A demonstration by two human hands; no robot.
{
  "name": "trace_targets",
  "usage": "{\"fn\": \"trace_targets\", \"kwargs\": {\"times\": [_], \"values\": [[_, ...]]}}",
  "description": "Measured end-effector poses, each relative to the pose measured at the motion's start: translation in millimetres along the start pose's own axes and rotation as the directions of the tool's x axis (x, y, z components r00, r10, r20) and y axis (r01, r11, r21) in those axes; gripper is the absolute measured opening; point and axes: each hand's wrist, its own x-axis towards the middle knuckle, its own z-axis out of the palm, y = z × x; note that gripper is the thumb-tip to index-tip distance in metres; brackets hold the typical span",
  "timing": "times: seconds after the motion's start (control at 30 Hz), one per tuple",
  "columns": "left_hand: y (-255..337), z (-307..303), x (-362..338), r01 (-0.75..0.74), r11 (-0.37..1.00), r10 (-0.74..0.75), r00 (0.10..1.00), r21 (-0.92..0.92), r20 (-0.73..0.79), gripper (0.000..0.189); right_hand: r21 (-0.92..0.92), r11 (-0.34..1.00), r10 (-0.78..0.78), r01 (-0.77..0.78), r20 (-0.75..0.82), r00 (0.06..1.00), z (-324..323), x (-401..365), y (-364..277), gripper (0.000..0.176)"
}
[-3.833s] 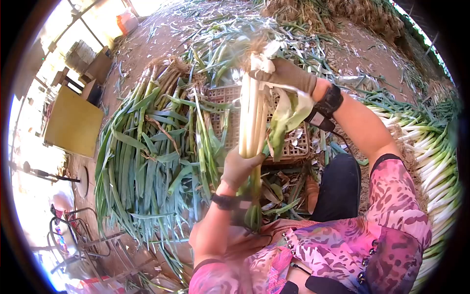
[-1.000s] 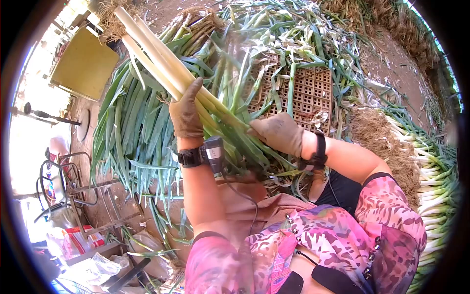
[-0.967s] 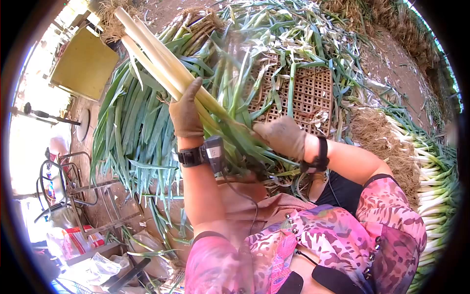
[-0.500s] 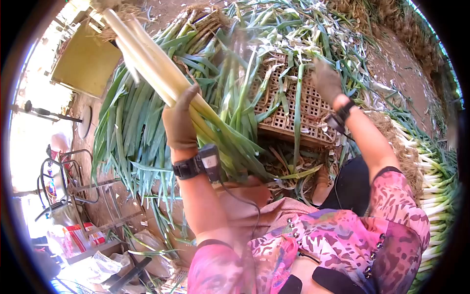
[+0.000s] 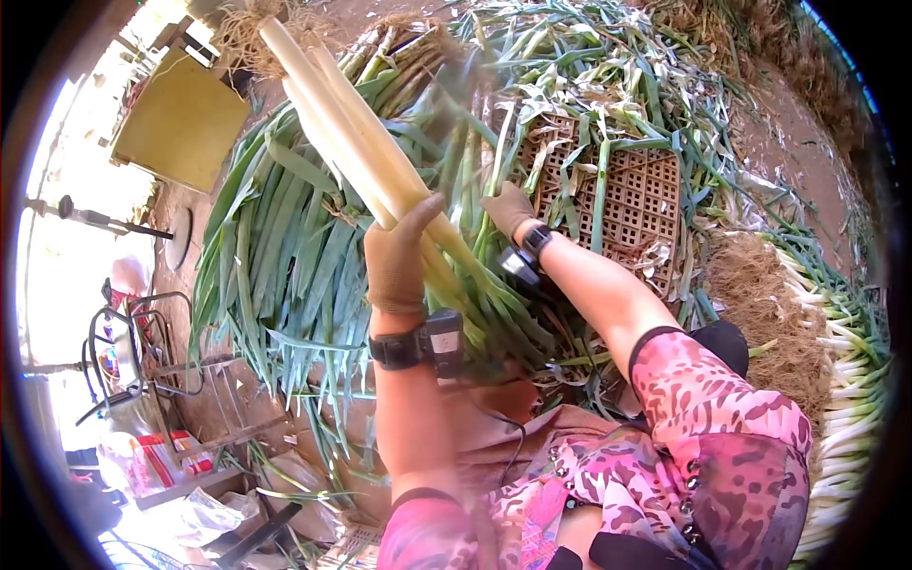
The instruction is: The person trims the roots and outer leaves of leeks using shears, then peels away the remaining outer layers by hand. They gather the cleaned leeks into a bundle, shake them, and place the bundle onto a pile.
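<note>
My left hand (image 5: pixel 397 261), in a brown work glove, is closed around a few leeks (image 5: pixel 356 138). Their pale shafts point up and left, with stringy roots at the top, and their green leaves hang down to the right of my wrist. My right hand (image 5: pixel 509 211), also gloved, is at the left edge of an upturned brown plastic crate (image 5: pixel 638 204). Its fingers are curled in beside a green leek stalk (image 5: pixel 501 142); whether they grip it is hidden. A big pile of leeks (image 5: pixel 275 233) lies behind my left hand.
Loose leaves and peelings (image 5: pixel 598 71) are strewn over and behind the crate. On the right lies a long row of leeks (image 5: pixel 845 370) with matted roots (image 5: pixel 760 313). To the left stand a yellow board (image 5: pixel 180 123) and a metal-framed chair (image 5: pixel 142 351).
My right hand has moved left and down from over the crate to its left edge. The left hand, still holding the leeks, appears slightly further right in view.
</note>
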Motion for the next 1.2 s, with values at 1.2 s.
{"fn": "trace_targets", "kwargs": {"times": [1.2], "values": [[-33.1,77.4,-37.2,-0.085,0.964,-0.066,0.841,0.251,0.538,0.030,-0.676,0.600,-0.691,0.428,-0.167,0.704,-324.1,-54.0,-70.5,0.057]]}}
